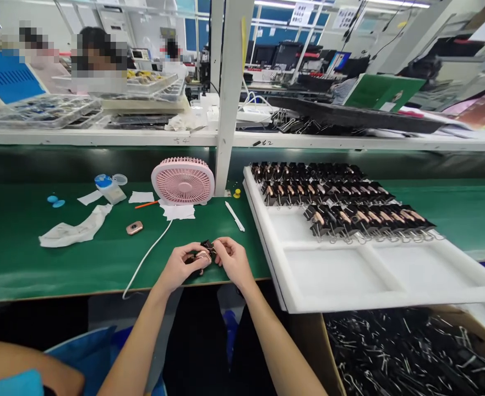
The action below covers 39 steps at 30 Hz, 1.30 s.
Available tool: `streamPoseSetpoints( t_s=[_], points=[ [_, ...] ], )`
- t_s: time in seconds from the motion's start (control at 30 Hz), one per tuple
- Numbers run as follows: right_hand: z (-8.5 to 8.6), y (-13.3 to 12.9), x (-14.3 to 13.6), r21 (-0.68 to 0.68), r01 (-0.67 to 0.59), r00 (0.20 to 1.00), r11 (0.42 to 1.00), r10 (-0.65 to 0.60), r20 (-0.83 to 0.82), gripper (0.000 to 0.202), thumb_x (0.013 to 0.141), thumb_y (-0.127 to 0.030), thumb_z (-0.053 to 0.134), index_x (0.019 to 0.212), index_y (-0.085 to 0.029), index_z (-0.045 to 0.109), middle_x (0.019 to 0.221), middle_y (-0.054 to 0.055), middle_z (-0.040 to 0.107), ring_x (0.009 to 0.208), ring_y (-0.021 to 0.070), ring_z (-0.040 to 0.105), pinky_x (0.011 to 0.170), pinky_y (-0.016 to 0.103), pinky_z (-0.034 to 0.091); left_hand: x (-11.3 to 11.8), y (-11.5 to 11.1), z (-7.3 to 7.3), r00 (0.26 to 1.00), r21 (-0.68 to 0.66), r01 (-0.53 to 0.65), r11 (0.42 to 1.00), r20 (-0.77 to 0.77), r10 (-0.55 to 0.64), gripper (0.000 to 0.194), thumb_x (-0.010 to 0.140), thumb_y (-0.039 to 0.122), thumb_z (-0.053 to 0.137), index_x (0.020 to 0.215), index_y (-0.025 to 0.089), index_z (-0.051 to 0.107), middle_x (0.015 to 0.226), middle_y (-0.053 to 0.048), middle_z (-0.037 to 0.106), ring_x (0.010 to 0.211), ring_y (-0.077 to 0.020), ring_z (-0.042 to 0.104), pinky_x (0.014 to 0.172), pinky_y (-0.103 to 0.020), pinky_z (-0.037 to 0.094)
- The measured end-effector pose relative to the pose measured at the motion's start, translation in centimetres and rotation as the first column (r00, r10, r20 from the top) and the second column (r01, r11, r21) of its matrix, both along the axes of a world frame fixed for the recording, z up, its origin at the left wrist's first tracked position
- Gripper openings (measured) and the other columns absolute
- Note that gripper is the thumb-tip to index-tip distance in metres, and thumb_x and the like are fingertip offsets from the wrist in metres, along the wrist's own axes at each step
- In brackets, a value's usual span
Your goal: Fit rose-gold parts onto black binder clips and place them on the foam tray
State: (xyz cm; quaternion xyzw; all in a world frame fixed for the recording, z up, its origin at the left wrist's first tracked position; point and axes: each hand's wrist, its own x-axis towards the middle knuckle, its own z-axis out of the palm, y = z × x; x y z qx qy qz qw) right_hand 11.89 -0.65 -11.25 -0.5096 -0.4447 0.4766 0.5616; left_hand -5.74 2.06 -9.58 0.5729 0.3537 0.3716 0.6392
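Observation:
Over the front edge of the green table, my left hand (178,268) is closed around a small rose-gold part (203,258). A black binder clip (207,245) sits on that part, and the left fingers partly cover both. From the other side, my right hand (234,263) pinches at the clip's wire handle with thumb and fingers. To the right, a white foam tray (273,258) carries rows of similar parts (361,217) gripped by black binder clips. Another rose-gold piece (134,227) lies alone on the table, left of my hands.
A pink fan (183,181) stands by the white post (228,99), its white cable (147,253) running to the table edge. Below the tray, a cardboard box (335,357) holds loose binder clips. A white pen (234,216) and paper scraps lie about. Someone's arm (27,357) shows lower left.

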Motion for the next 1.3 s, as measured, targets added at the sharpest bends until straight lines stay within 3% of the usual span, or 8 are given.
streamPoseSetpoints(
  t_s=[0.17, 0.37, 0.53, 0.67, 0.83, 1.07, 1.3],
  points=[
    [0.7, -0.7, 1.2, -0.044, -0.116, 0.991, 0.992, 0.119, 0.066, 0.037, 0.081, -0.05, 0.076, 0.094, -0.016, 0.071, 0.069, 0.001, 0.065, 0.06, 0.0147, 0.056, 0.056, 0.024, 0.043, -0.1, 0.0, -0.3, 1.0, 0.002, 0.019, 1.0, -0.019, -0.019, 0.027, 0.08, 0.037, 0.086, 0.095, 0.016, 0.077, 0.079, -0.003, 0.064, 0.068, -0.0151, 0.06, 0.062, -0.027, 0.054],
    [0.7, -0.5, 1.2, -0.024, 0.005, 0.999, 1.0, -0.004, 0.048, 0.039, 0.073, -0.048, 0.083, 0.091, -0.016, 0.07, 0.076, 0.004, 0.07, 0.061, 0.0151, 0.058, 0.055, 0.024, 0.046, 0.0, -0.1, -0.3, 0.998, -0.002, 0.021, 1.0, -0.052, -0.021, 0.028, 0.08, 0.037, 0.086, 0.097, 0.016, 0.077, 0.082, -0.004, 0.067, 0.067, -0.0154, 0.06, 0.061, -0.028, 0.054],
    [0.5, -0.4, 1.6, -0.059, 0.075, 0.996, 0.995, -0.077, -0.037, 0.048, 0.077, -0.061, 0.078, 0.085, -0.014, 0.07, 0.065, 0.004, 0.065, 0.051, 0.0151, 0.056, 0.046, 0.025, 0.045, 0.0, 0.0, 0.1, 1.0, 0.036, -0.028, 0.999, -0.001, 0.028, 0.033, 0.082, 0.039, 0.083, 0.105, 0.017, 0.079, 0.124, -0.013, 0.066, 0.084, -0.0207, 0.066, 0.067, -0.032, 0.06],
    [0.5, -0.5, 2.3, -0.049, 0.034, 0.991, 0.998, -0.04, -0.127, 0.058, 0.078, -0.071, 0.077, 0.082, -0.013, 0.07, 0.064, 0.006, 0.066, 0.051, 0.0178, 0.061, 0.05, 0.027, 0.052, -0.1, 0.1, 0.1, 0.993, 0.056, -0.116, 0.992, 0.011, 0.116, 0.037, 0.085, 0.04, 0.08, 0.114, 0.016, 0.078, 0.107, -0.01, 0.069, 0.08, -0.0205, 0.067, 0.071, -0.034, 0.06],
    [0.3, -0.9, 3.0, -0.042, 0.011, 0.983, 0.999, -0.019, -0.184, 0.059, 0.081, -0.072, 0.077, 0.08, -0.013, 0.071, 0.066, 0.008, 0.068, 0.054, 0.02, 0.065, 0.053, 0.03, 0.056, -0.2, 0.2, -0.2, 0.981, -0.005, -0.196, 0.981, 0.013, 0.196, 0.045, 0.079, 0.036, 0.086, 0.116, 0.013, 0.075, 0.093, -0.009, 0.076, 0.07, -0.0202, 0.07, 0.073, -0.036, 0.06],
    [0.1, -1.2, 3.3, -0.036, -0.005, 0.986, 0.999, -0.001, -0.167, 0.054, 0.081, -0.066, 0.08, 0.081, -0.012, 0.074, 0.067, 0.008, 0.069, 0.053, 0.019, 0.065, 0.052, 0.028, 0.055, 0.0, -0.1, -0.1, 0.99, 0.007, -0.139, 0.99, 0.004, 0.139, 0.039, 0.077, 0.035, 0.086, 0.109, 0.015, 0.078, 0.098, -0.01, 0.077, 0.083, -0.0239, 0.071, 0.066, -0.032, 0.061],
    [0.3, -1.2, 3.1, -0.045, -0.072, 0.991, 0.996, 0.067, -0.115, 0.06, 0.079, -0.071, 0.08, 0.085, -0.012, 0.075, 0.066, 0.007, 0.068, 0.053, 0.0194, 0.065, 0.052, 0.029, 0.055, -0.1, -0.2, -0.1, 0.998, -0.017, -0.06, 0.998, -0.023, 0.06, 0.039, 0.076, 0.033, 0.088, 0.11, 0.016, 0.08, 0.098, -0.009, 0.078, 0.079, -0.0213, 0.071, 0.07, -0.031, 0.061]
  ],
)
